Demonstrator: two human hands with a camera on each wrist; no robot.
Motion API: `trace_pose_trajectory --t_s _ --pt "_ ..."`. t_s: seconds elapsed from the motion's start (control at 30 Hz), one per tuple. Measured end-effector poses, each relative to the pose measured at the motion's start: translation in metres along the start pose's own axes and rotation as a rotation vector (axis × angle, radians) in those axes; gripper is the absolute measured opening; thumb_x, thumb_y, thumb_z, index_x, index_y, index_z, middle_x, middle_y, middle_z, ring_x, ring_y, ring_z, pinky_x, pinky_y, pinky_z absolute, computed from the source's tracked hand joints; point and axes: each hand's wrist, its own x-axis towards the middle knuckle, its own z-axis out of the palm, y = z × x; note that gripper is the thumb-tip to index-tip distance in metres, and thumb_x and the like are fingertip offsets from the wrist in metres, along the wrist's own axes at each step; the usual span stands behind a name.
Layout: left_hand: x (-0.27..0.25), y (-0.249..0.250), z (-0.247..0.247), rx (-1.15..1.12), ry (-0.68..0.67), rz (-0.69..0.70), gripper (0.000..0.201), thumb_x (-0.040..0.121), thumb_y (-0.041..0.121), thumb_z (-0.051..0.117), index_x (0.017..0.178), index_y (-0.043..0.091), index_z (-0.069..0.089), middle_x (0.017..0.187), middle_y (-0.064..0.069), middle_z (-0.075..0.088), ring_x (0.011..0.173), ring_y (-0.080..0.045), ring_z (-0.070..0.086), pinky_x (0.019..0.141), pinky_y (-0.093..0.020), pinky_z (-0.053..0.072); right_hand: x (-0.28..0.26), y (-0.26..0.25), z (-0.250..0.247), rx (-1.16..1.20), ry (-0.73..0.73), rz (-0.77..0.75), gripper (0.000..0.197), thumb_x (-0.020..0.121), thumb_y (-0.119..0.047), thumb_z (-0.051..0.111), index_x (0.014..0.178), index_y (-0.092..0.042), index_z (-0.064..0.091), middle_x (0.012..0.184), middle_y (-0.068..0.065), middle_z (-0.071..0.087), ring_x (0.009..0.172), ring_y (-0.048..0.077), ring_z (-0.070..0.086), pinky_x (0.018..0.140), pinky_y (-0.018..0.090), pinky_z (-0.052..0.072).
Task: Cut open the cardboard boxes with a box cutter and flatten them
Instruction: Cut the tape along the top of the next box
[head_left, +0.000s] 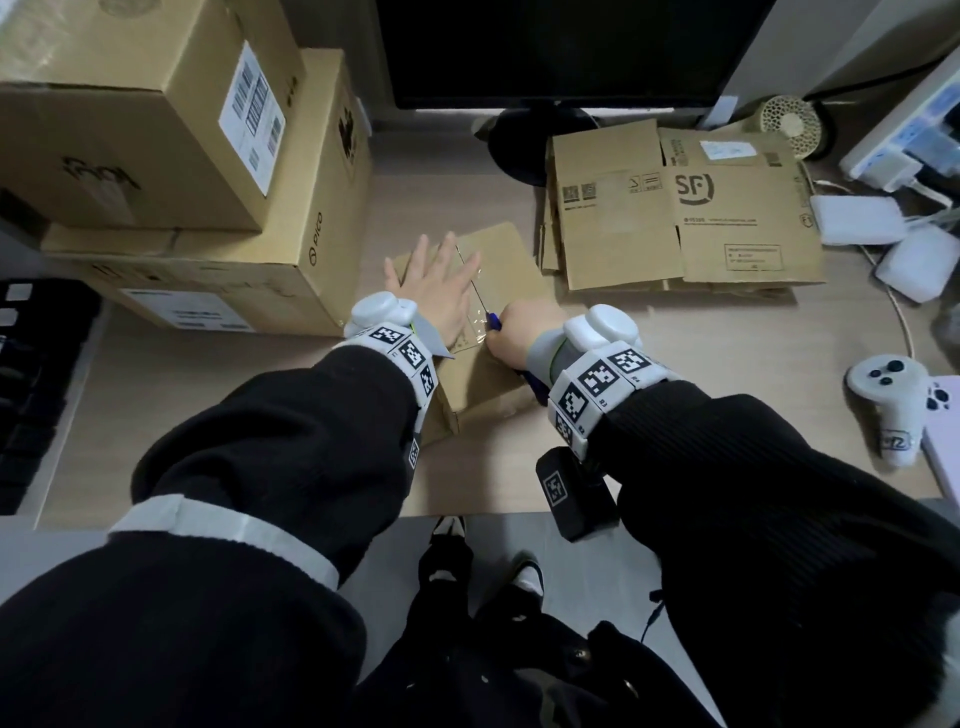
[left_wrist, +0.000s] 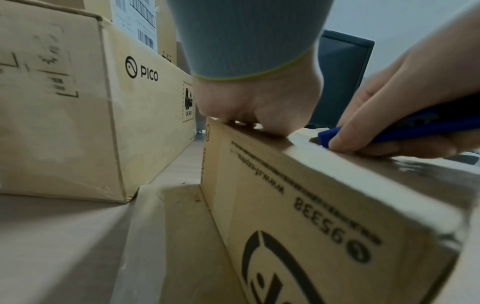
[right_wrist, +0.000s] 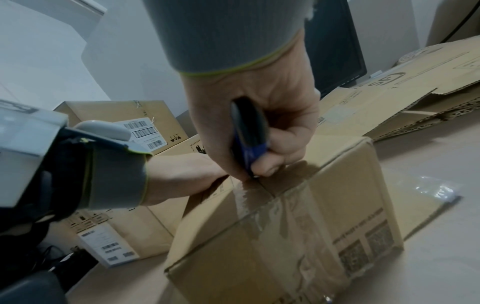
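Small cardboard box: brown corrugated board, matte, sitting on the pale wood-grain worktop directly under both hands. Clear glossy tape is running along its top seam and down the near end face, wrinkled and partly lifting. One side face is carrying black print.

Left hand: lying flat on the box top, fingers straight and spread, pressing down and holding nothing. The taped seam is lying just to the thumb side of this hand.

Right hand: curled in a fist round the box cutter, a slim blue and black plastic handle. Its tip is meeting the tape at the near end of the seam, close to the box's near top edge. The blade itself is too small to make out.

Stacked large boxes: two smooth brown cartons with white barcode labels, standing just beyond the left hand's outer side. Only a narrow strip of worktop is separating them from the small box.

Flattened cardboard: several sheets lying flat beyond and outward of the right hand, fluted cut edges showing, with a slim gap to the small box.

Open room: bare worktop is lying outward of the right hand and between the small box and the worktop's near edge.

Clear plastic sheet: thin, shiny, lying flat on the worktop beside the small box, under the right hand's outer side.

Monitor: dark, flat, standing at the far edge beyond both hands.
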Motion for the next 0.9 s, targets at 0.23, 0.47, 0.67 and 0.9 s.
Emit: trace_pose_trajectory --t_s 0.23,0.47,0.67,0.9 --pt "0.000 0.012 -0.003 -0.026 -0.031 -0.107 0.056 0.101 0.018 0.029 0.151 0.038 0.010 0.161 0.001 -0.006 0.147 -0.030 -0.008 0.112 -0.064 0.006 -0.012 0.009 0.011 0.007 -0.014 -0.006 0.033 0.095 -0.022 0.043 0.063 -0.012 0.043 0.063 0.003 0.046 0.057 0.021 0.046 0.056 0.027 0.034" --pt "0.004 0.011 -0.007 -0.034 -0.076 -0.117 0.056 0.101 0.018 0.031 0.150 0.038 0.011 0.161 0.001 -0.006 0.147 -0.032 -0.007 0.111 -0.065 0.010 -0.030 0.018 0.014 0.035 -0.053 -0.020 0.038 0.096 -0.025 0.046 0.061 -0.012 0.041 0.060 0.003 0.043 0.052 0.016 0.039 0.047 0.025 0.028" --pt "0.015 0.011 -0.010 -0.085 -0.150 -0.115 0.058 0.100 0.019 0.034 0.151 0.036 0.011 0.161 -0.004 -0.006 0.146 -0.038 -0.007 0.118 -0.052 0.010 -0.038 0.030 0.019 0.154 -0.119 -0.008 0.035 0.095 -0.022 0.045 0.062 -0.012 0.040 0.060 0.003 0.044 0.051 0.017 0.039 0.047 0.025 0.029" --pt "0.017 0.010 -0.009 -0.119 -0.145 -0.114 0.061 0.098 0.011 0.036 0.150 0.036 0.015 0.161 -0.004 -0.004 0.145 -0.040 -0.006 0.116 -0.056 0.012 -0.054 0.045 0.014 0.199 -0.216 -0.024 0.033 0.094 -0.024 0.044 0.068 -0.005 0.052 0.061 0.007 0.054 0.053 0.023 0.049 0.050 0.024 0.037"
